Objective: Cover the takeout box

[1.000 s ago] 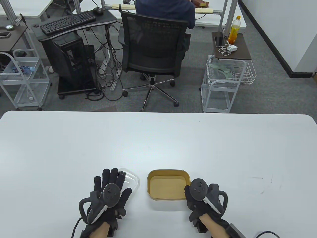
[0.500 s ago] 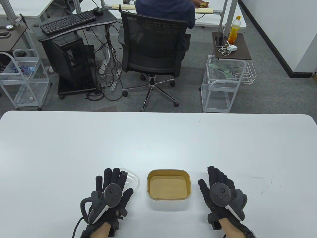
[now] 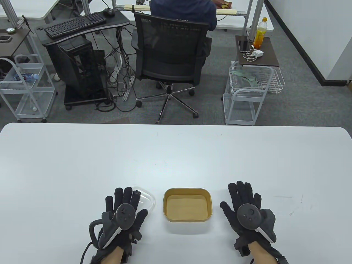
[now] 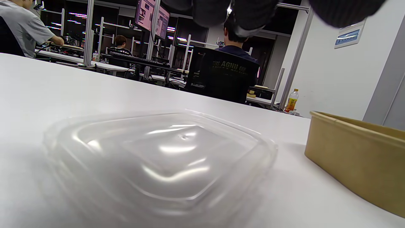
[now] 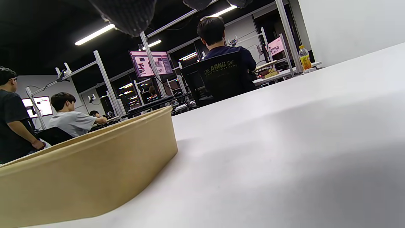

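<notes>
A tan takeout box (image 3: 187, 205) stands open and empty near the table's front edge; it also shows in the left wrist view (image 4: 357, 155) and the right wrist view (image 5: 85, 164). A clear plastic lid (image 3: 145, 199) lies flat on the table just left of the box, and it fills the left wrist view (image 4: 158, 161). My left hand (image 3: 125, 205) lies spread over the lid's left part, fingers extended above it. My right hand (image 3: 243, 202) is spread flat beside the box's right side, apart from it and holding nothing.
The white table (image 3: 176, 154) stretches wide beyond the box. Past its far edge stand an office chair (image 3: 170, 52) with a seated person, a wire cart (image 3: 247, 90) and a computer desk (image 3: 79, 27).
My right hand has let go of the box's right edge, moved right and opened out flat on the table. My left hand and the lid have barely moved.
</notes>
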A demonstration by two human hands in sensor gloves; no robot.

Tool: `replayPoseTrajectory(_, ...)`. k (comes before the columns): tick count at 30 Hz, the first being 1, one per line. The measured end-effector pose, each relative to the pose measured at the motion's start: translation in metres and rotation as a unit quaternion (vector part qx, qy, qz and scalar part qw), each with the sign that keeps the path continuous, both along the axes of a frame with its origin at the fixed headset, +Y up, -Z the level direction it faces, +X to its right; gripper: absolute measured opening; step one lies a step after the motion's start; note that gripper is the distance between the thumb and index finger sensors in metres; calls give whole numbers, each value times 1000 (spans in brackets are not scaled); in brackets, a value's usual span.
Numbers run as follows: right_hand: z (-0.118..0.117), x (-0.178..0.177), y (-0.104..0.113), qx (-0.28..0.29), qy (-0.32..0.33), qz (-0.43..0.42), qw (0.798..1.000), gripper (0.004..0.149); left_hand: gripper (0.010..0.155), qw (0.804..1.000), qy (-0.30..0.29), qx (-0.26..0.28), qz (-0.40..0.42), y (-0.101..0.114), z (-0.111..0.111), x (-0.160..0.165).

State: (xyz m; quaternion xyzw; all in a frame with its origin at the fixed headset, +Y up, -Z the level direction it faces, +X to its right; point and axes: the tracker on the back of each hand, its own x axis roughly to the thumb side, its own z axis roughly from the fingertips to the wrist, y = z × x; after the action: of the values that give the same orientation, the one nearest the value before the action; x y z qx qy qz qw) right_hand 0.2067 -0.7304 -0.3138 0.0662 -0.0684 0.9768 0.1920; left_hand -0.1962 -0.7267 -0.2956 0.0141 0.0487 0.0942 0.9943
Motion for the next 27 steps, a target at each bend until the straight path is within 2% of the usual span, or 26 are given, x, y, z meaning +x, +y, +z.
replayPoseTrajectory(4,-1,2,-2,-7,-3,-7,1000,71,72,1000,26,-10,0,1,1,-3)
replayPoseTrajectory(11,-2,2,-1,-6,-6,-12,1000,71,72,992,120,-39,9,3,3,-19)
replayPoseTrajectory(16,-2,3,-1,-3,-8,-12,1000,71,78,977,201,-71,29,4,6,-38)
replayPoseTrajectory(21,-2,4,0,2,-12,-16,1000,71,81,957,266,-118,4,0,7,-53)
replayPoseTrajectory(27,-2,5,0,0,-16,-18,1000,71,74,935,298,-193,-8,-10,4,-62)
